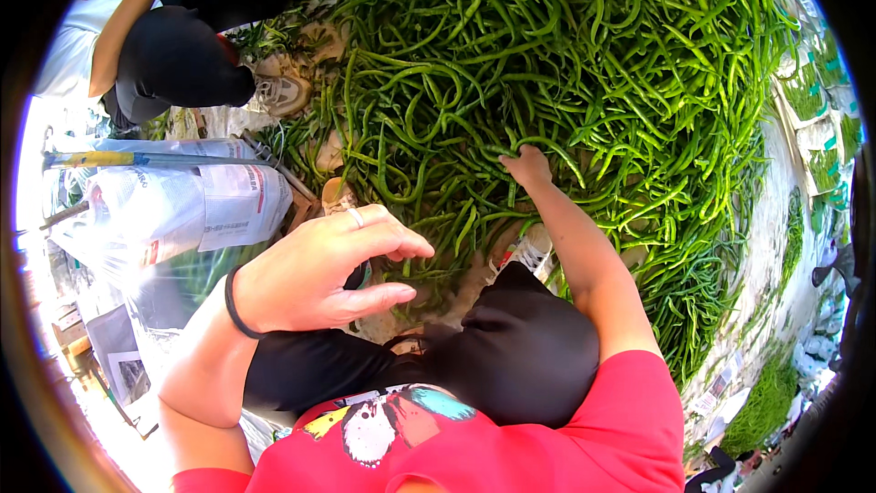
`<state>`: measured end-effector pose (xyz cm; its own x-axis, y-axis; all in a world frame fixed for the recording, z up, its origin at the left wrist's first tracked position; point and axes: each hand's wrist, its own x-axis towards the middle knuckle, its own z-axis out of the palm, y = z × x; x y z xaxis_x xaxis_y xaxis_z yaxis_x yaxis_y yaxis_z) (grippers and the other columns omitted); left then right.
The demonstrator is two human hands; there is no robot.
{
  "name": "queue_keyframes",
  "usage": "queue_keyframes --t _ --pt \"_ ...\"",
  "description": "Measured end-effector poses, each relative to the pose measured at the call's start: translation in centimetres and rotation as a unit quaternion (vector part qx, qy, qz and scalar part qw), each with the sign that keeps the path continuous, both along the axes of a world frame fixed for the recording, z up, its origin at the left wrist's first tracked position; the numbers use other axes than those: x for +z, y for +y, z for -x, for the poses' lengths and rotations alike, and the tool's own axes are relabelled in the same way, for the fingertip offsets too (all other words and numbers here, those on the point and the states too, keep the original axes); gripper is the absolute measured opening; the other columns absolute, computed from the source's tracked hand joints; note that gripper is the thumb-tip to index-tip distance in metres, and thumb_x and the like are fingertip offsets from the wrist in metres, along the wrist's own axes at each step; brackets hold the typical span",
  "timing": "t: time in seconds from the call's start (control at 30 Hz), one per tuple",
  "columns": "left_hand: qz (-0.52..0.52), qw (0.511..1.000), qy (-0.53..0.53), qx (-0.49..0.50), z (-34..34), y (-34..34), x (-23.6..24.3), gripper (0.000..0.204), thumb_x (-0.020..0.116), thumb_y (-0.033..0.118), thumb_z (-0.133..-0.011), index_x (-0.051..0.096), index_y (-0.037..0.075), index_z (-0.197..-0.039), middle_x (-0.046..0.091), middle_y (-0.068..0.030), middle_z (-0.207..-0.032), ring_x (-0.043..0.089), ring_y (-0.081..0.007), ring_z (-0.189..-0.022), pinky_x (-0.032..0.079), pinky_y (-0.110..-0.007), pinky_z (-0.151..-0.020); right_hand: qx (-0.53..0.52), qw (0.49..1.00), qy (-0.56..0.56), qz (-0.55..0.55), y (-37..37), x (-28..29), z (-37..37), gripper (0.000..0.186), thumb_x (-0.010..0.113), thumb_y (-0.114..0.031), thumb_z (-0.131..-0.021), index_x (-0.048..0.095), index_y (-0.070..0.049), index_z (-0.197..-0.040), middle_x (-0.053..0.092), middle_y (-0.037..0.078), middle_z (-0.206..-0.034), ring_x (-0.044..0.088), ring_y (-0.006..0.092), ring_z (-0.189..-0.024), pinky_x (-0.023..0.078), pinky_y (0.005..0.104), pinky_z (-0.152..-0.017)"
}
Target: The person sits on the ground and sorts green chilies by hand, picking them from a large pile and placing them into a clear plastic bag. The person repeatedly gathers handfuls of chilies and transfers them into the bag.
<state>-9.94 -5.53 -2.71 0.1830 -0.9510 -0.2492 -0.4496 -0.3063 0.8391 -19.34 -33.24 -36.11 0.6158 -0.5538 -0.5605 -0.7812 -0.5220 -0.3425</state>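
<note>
A broad heap of long, thin, curling green chili peppers (630, 64) spreads over the ground in front of me. My right hand (527, 165) reaches out low at the heap's near part, its fingers closed around one pepper (568, 157) that curves off to the right. Some of its fingertips are hidden among the peppers. Closer to me, my left hand (339, 260) hangs in the air over my lap. Its thumb and fingers are apart, with nothing between them. A ring and a black wrist band (235, 306) are on it.
Beside me on the left stands a large clear plastic bag (173, 205) with a blue pole (137, 160) across it. Another person (182, 46) crouches at the upper left. Bags of green produce (821, 146) line the right, and a smaller green pile (762, 402) lies lower right.
</note>
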Motion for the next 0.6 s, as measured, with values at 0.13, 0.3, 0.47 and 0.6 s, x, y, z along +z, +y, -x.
queue_keyframes --t 0.13,0.3,0.47,0.6 --pt "-0.001 1.000 -0.003 0.012 0.0 0.5 -0.4 0.033 0.072 0.011 -0.078 0.062 0.004 -0.109 0.063 -0.0078 -0.094 0.060 -0.0223 -0.088 0.048 -0.032 -0.078 -0.163 0.956 -0.172 -0.173 -0.9 2.8 1.5 0.035 0.068 -0.031 -0.080 0.059 -0.001 -0.096 0.066 0.011 -0.087 0.057 0.0192 -0.067 0.045 0.0312 -0.056" --pt "0.059 0.997 -0.014 0.044 0.1 -0.2 -0.7 0.029 0.070 0.012 -0.080 0.062 0.004 -0.106 0.063 -0.0078 -0.090 0.062 -0.0191 -0.084 0.049 -0.031 -0.076 -0.250 0.847 -0.285 -0.374 -3.7 12.4 6.7 0.018 0.060 -0.018 -0.085 0.060 -0.002 -0.095 0.063 0.007 -0.082 0.044 0.0081 -0.055 0.033 0.0220 -0.045" --pt "0.066 0.992 0.022 0.110 0.9 -2.9 -1.3 0.022 0.061 0.015 -0.089 0.063 0.001 -0.105 0.065 -0.0076 -0.094 0.062 -0.0137 -0.089 0.048 -0.027 -0.082 -0.189 0.869 -0.288 -0.355 -3.1 20.5 10.1 0.020 0.059 -0.021 -0.087 0.059 -0.004 -0.097 0.058 0.001 -0.078 0.041 0.0055 -0.055 0.031 0.0202 -0.048" --pt "0.040 0.978 0.164 0.123 2.2 -5.4 -4.6 0.030 0.055 0.025 -0.094 0.062 0.001 -0.112 0.065 -0.0021 -0.098 0.058 -0.0087 -0.092 0.046 -0.023 -0.084 -0.090 0.883 -0.343 -0.308 -1.1 24.2 10.5 0.016 0.058 -0.019 -0.090 0.060 -0.006 -0.100 0.061 0.000 -0.083 0.042 0.0027 -0.059 0.033 0.0189 -0.052"
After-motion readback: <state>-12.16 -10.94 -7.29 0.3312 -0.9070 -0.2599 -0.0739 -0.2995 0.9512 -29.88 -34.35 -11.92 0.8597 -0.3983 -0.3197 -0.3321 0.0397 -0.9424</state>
